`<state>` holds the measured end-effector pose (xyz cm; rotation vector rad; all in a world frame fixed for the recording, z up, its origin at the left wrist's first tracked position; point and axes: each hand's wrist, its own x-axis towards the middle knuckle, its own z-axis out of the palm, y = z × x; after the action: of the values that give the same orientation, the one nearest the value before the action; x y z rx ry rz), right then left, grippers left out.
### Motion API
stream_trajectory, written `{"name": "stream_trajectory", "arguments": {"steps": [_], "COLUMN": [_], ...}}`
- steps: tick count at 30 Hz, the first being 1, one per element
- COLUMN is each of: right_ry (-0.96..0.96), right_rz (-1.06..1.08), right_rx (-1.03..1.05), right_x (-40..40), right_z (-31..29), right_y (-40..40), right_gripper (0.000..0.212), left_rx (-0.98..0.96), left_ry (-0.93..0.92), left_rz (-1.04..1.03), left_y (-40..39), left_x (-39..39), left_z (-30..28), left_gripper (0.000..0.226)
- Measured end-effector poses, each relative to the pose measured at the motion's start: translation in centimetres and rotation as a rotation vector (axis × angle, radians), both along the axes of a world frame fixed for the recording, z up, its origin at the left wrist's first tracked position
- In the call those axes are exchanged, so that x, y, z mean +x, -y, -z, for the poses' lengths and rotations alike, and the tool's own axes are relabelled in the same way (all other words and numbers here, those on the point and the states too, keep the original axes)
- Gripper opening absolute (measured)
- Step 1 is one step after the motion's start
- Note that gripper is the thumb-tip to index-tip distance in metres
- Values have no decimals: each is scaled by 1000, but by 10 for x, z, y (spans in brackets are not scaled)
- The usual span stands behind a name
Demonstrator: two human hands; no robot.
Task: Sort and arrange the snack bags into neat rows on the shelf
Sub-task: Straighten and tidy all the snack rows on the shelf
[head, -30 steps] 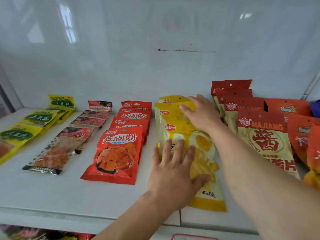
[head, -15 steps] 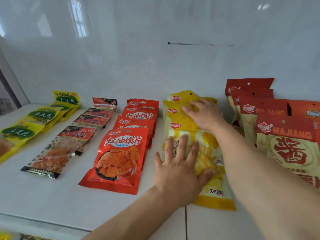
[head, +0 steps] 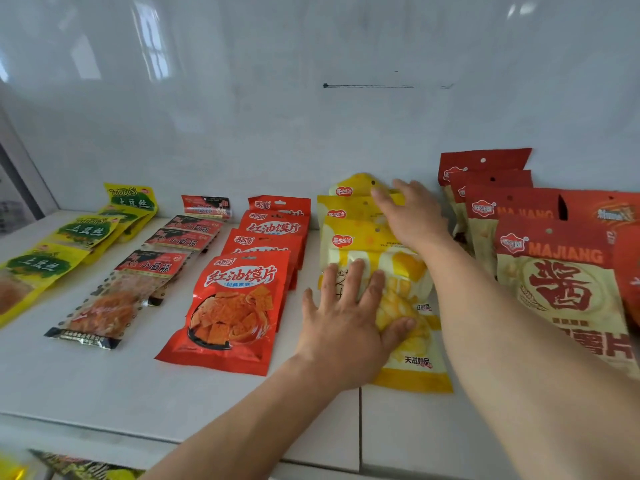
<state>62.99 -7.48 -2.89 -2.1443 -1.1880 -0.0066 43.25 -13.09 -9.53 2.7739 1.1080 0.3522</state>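
1. Nearest the front edge of the white shelf, the left hand lies flat, fingers spread and straight, pressing on the front yellow bag. It grasps nothing; it pins the bag down.
2. That bag lies flat, its long axis running front to back. Its printed bottom faces the shelf's front edge and its hang-hole top points at the back wall.
3. Behind it, more yellow bags overlap in one row toward the back edge. The right hand reaches past the left one, fingers extended and relaxed, resting on the rear yellow bags. It does not appear to grip them.
4. The step in hand seems to be squaring up the yellow row, the fourth row from the shelf's left end.
5. The next move likely calls for nudging the rearmost bag, which sits slightly crooked near the back edge, into line while the front bag stays pinned.
6. To the left, three rows already lie in order: the red bags just beside, then the clear-fronted packets, then the green-labelled yellow packets near the left edge.
7. To the right, the large red-and-cream bags stand in an overlapping row reaching the back wall.
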Motion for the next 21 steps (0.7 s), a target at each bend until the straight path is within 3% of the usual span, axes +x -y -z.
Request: {"name": "stream_trajectory", "arguments": {"steps": [3, 5, 8, 16, 21], "right_ry": [-313, -508, -641, -534, -367], "right_rz": [26, 39, -13, -22, -10], "right_rx": [106, 97, 128, 193, 107], "right_x": [-5, -14, -27, -39, -49], "right_z": [4, 17, 37, 50, 34], "right_y": [24, 44, 64, 70, 92], "right_gripper": [96, 96, 89, 71, 68], "left_rx": [31, 15, 21, 71, 57], "left_ry": [4, 15, 12, -39, 23], "left_rz": [-11, -19, -31, -54, -78], "left_y": [1, 0, 0, 2, 6], "left_x": [-1, -1, 0, 3, 1], "left_z": [-1, -2, -2, -1, -3], "left_gripper": [77, 73, 69, 65, 66]}}
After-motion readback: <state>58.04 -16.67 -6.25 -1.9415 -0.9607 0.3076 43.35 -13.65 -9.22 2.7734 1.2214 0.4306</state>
